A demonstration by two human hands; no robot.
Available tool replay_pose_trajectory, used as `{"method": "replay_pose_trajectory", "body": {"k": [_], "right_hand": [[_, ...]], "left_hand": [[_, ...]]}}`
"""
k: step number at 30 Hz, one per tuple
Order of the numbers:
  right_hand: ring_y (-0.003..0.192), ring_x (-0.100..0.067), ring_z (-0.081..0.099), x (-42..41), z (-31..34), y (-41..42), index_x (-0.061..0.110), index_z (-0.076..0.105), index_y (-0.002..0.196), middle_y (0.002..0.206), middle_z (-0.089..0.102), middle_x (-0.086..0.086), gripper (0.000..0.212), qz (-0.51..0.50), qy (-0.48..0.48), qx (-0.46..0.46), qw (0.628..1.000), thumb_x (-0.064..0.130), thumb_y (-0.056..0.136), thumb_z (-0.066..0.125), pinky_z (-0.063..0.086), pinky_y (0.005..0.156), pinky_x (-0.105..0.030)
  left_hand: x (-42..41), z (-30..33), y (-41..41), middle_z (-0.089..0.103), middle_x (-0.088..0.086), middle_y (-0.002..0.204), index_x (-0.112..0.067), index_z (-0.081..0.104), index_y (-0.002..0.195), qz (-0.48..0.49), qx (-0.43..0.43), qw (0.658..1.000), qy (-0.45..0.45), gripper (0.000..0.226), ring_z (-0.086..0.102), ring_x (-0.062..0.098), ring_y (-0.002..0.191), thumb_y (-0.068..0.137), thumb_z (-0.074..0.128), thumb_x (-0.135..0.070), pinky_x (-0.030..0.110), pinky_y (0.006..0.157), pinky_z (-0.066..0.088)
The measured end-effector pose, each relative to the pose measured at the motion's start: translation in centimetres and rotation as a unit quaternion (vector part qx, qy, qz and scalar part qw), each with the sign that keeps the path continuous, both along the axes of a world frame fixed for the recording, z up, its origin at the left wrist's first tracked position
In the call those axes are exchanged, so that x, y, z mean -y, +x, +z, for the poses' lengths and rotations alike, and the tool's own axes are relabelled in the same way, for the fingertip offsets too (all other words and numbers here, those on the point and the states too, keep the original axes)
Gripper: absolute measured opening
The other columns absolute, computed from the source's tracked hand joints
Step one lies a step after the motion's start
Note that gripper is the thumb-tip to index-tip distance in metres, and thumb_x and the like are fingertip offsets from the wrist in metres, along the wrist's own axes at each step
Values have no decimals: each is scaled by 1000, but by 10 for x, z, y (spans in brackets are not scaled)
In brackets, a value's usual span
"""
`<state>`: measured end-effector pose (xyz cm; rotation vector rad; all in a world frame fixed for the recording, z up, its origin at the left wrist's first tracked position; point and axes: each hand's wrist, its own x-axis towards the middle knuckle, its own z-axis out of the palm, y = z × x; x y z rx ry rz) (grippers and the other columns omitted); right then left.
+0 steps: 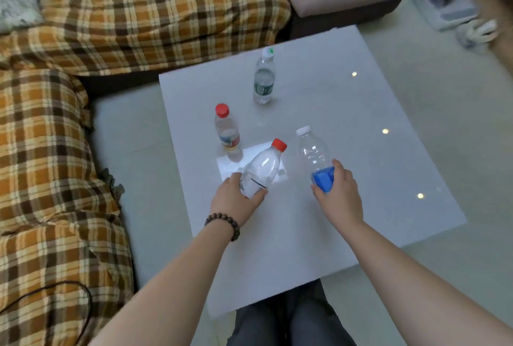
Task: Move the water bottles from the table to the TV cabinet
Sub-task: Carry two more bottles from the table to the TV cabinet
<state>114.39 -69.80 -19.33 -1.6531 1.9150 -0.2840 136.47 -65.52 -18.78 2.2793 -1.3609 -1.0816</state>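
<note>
Four clear plastic bottles are over a pale grey table (361, 151). My left hand (236, 201) grips the base of a red-capped bottle (262, 168), tilted to the right. My right hand (338, 195) holds a white-capped bottle (313, 151) by its blue label, leaning slightly left. A second red-capped bottle (227, 130) stands upright just beyond my left hand. A bottle with a green-and-white cap and green label (264, 76) stands upright farther back. The TV cabinet is not in view.
A sofa with an orange plaid cover (138, 6) wraps around the table's far and left sides. A white sheet of paper (236, 163) lies under the held bottles. A white appliance (449, 4) sits on the floor at top right. My knees (291, 318) are at the table's near edge.
</note>
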Motion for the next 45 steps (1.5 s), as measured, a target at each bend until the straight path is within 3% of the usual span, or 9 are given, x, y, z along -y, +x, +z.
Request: {"method": "replay_pose_trajectory", "body": {"k": [4,7,9,15,21,25,29,35,45], "right_hand": [[113,-30,50,-21,41,-33,16,32,142,126,49,-11,71,-74,-34,42,996,31,83,68,45,87,-38],[109,-28,51,-39,61,-64,17,35,139,122,51,-9,69,-131,-58,57,988,32,81,69,48,86,-38],[109,-27,51,-52,70,-86,18,34,139,122,50,-8,69,-170,-70,64,981,32,81,69,47,86,-37],[110,-27,51,-98,84,-160,18,33,140,126,49,-8,70,-288,-102,70,950,32,82,68,46,87,-36],[119,-26,49,-146,92,-254,17,31,144,135,46,-7,73,-394,-124,76,907,32,82,68,42,94,-34],[122,-24,48,-175,94,-334,19,30,145,139,45,-4,74,-461,-136,83,873,32,83,68,39,91,-28],[119,-24,50,-199,97,-432,19,32,144,136,46,-5,75,-499,-152,83,849,34,81,69,37,87,-25],[114,-24,53,-219,116,-560,18,36,140,131,50,-5,72,-523,-187,70,829,35,79,70,39,83,-26],[115,-24,53,-202,128,-699,17,37,140,131,51,-6,72,-549,-226,77,801,34,79,71,38,86,-25]], "left_hand": [[-3,43,-49,61,-2,84,-26,50,94,13,-54,998,-5,52,66,21,67,63,60,-68,43,66,58],[2,69,-89,61,-2,82,-21,50,92,6,-76,997,-15,45,63,12,60,71,64,-59,33,59,54],[5,80,-119,57,-5,78,-17,50,92,-15,-85,996,-21,41,56,5,54,77,65,-52,25,51,41],[1,92,-211,58,-4,87,-18,51,101,-118,-109,986,-38,47,57,13,74,76,66,-55,25,54,38],[-18,99,-321,62,-4,89,-19,52,102,-212,-123,969,-40,47,61,15,80,75,66,-55,31,68,51],[-33,105,-417,57,-3,83,-18,50,98,-259,-126,957,-44,44,59,12,74,77,67,-53,28,60,48],[-48,116,-529,53,-5,78,-15,50,96,-280,-148,948,-43,39,53,5,63,80,70,-44,12,38,39],[-54,131,-660,61,-6,83,-16,52,97,-318,-140,936,-55,45,59,8,73,74,69,-52,27,58,44],[-35,146,-809,63,-3,88,-17,51,97,-345,-159,921,-85,45,62,15,80,75,70,-51,29,64,49]]}}
